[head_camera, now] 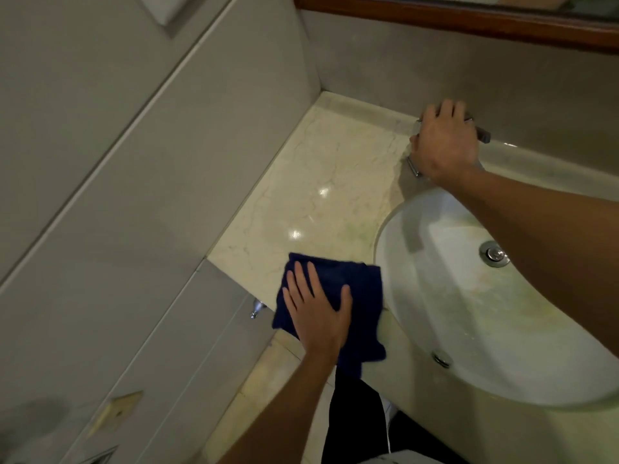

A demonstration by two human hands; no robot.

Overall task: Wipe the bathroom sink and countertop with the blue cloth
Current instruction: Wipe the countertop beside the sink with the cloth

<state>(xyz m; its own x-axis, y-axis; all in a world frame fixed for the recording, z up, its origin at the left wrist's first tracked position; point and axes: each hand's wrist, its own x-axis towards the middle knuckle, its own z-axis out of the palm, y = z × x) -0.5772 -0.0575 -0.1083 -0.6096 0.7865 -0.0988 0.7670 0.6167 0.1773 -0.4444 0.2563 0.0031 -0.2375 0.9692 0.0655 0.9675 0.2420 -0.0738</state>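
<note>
Two hands were busy: left hand (316, 309) lay flat, fingers (301, 279) spread wide, pressing the blue cloth (361, 289) on the marble surface (321, 182) at its front edge, just beside the sink (469, 329). Right hand (445, 142) covered the faucet (413, 167); its grip was hidden, cannot tell. Surface wiping looked underway; the basin looked stained, likely not yet wiped.

No readable text, labels, brand names, numbers or signs anywhere in view. The blue cloth (335, 299), white sink (469, 313), marble worktop (318, 195) and grey wall tiles (134, 162) all look plain, w/ no print or markings that can be made out.
</note>
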